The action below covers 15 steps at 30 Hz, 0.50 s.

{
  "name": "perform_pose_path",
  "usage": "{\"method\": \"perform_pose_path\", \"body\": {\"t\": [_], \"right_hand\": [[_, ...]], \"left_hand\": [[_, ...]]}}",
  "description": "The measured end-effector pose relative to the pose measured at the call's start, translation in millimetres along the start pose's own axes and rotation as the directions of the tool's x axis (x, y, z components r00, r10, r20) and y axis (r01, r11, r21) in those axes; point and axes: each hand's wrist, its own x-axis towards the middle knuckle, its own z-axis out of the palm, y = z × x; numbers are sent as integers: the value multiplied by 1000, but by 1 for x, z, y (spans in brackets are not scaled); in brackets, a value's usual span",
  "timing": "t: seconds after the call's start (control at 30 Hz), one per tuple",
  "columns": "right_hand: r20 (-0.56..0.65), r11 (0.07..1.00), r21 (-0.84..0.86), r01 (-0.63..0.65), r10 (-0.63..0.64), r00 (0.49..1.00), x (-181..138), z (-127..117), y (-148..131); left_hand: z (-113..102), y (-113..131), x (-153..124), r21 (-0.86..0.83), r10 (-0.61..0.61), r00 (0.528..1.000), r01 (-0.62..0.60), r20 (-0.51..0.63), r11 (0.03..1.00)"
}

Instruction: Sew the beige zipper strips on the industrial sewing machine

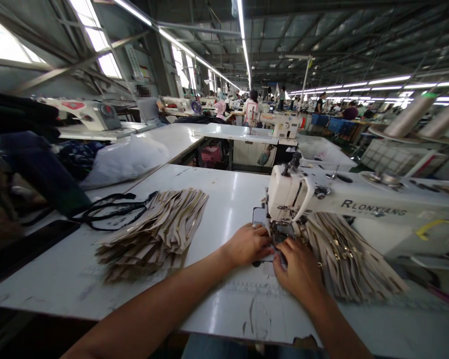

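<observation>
Beige zipper strips [353,264] just right of right hand [299,267], left hand [250,244] adjacent, cannot tell if grips closed

At the needle end of the white sewing machine [359,199], the left hand [249,244] and right hand [300,267] are held close together; a zipper-strip pile [160,229] is laid left of it, a second pile [349,262] along its near side.

Head-worn view, facing forward-down, close above worktable [222,219]

We cannot tell what lies under our left hand [250,244] and right hand [300,265]; the right edge cuts off the sewing machine [353,192]
</observation>
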Motion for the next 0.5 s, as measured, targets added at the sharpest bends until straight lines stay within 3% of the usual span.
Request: {"method": "perform_pose_path", "body": {"t": [0.2,0.5], "right_hand": [[-47,997,-73,9,-13,999,-1,2,-4],[-132,998,-18,52,-54,990,-5,9,2]], "left_hand": [[0,3,2,16,-106,994,106,-10,994],[5,-9,1,-128,-102,992,91,-78,988]]}}
